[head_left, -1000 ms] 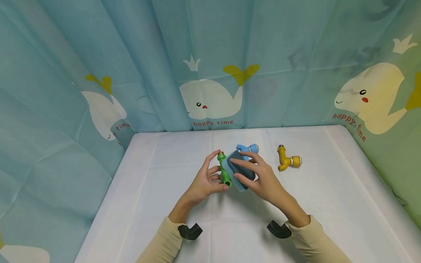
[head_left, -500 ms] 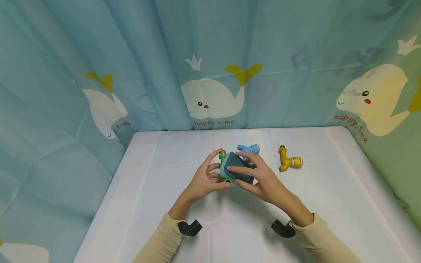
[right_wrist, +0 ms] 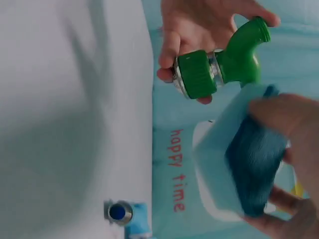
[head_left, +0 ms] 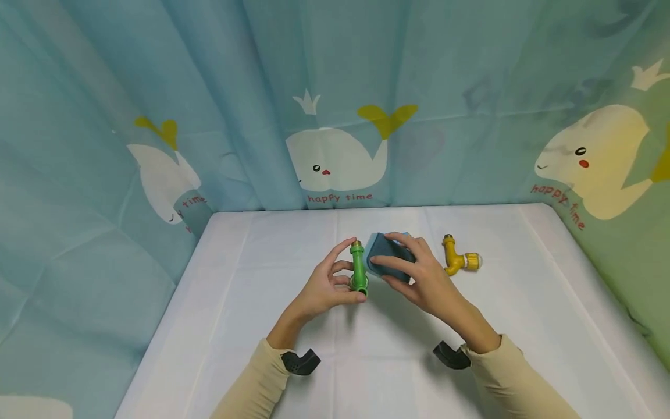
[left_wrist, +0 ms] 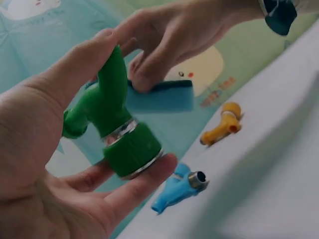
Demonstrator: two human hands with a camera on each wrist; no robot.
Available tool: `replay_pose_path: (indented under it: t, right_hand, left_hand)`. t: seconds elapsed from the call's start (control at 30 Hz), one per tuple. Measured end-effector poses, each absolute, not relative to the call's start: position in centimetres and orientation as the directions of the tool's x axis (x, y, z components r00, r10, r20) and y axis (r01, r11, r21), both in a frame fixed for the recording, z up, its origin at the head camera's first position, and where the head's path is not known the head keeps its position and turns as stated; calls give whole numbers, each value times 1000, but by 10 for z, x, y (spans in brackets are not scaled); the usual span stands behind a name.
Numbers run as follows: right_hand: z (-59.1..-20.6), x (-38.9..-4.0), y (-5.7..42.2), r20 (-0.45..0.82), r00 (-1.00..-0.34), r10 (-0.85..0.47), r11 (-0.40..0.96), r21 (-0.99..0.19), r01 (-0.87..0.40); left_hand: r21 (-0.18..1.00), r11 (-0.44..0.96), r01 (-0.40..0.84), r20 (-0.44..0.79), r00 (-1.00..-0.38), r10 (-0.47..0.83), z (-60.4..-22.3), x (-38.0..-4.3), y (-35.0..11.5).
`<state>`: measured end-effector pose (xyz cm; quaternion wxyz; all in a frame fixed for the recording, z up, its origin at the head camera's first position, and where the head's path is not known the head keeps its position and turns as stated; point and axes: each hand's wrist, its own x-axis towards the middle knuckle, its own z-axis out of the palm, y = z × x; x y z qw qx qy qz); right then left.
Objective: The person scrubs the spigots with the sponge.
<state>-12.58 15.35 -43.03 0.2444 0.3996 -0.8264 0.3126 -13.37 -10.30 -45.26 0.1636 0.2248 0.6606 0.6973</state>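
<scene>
My left hand [head_left: 324, 289] holds a green faucet [head_left: 358, 265] above the table, index finger at its threaded end and thumb at its spout. In the left wrist view, other fingers support the ribbed knob of the green faucet [left_wrist: 132, 149]. My right hand [head_left: 429, 282] pinches a sponge [head_left: 386, 250], light blue with a dark blue layer, just right of the faucet. A gap shows between sponge [left_wrist: 164, 99] and faucet in the head view. The light blue faucet [left_wrist: 179, 189] on the table is mostly hidden behind sponge and right hand in the head view.
A yellow faucet [head_left: 455, 261] lies on the white-covered table [head_left: 272, 244], right of my right hand. A light blue curtain [head_left: 220, 116] with whale prints hangs along the table's back and sides. Black wrist mounts [head_left: 300, 362] sit at both sleeves.
The sponge moved left over the green faucet, then came away to the right and slightly back, where it covers the blue faucet. My left hand keeps hold of the green faucet, now fully uncovered.
</scene>
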Motion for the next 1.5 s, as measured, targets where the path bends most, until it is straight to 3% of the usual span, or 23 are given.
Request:
replay_pose_path:
  t: [0.13, 0.37, 0.57, 0.93, 1.07, 1.37, 1.5]
  right_hand:
    - [-434, -125, 152, 646, -539, -541, 421, -346, -838]
    - [-435, -128, 156, 667, -546, -506, 494, -295, -818]
    - [-434, -122, 155, 637, -521, -568, 428, -312, -848]
    - [-433, -121, 155, 610, -530, -589, 448, -299, -843]
    - [-433, -124, 153, 624, -538, -567, 515, -241, -823]
    - [-433, -126, 152, 646, -524, -554, 527, -214, -822]
    - [-430, -140, 160, 663, -585, -467, 504, -344, -793]
  left_hand:
    - [992, -25, 127, 122, -853, 507, -452, -135, -103]
    - [984, 42, 175, 127, -840, 527, -448, -139, -104]
    - [961, 148, 234, 133, -860, 492, -447, -142, -103]
    - [973, 64, 222, 154, -829, 538, -449, -142, -105]
    - [974, 50, 221, 156, -814, 559, -450, -142, -106]
    - [990, -5, 144, 120, -800, 589, -454, -139, -101]
    - [991, -10, 131, 111, -796, 595, -454, -136, -101]
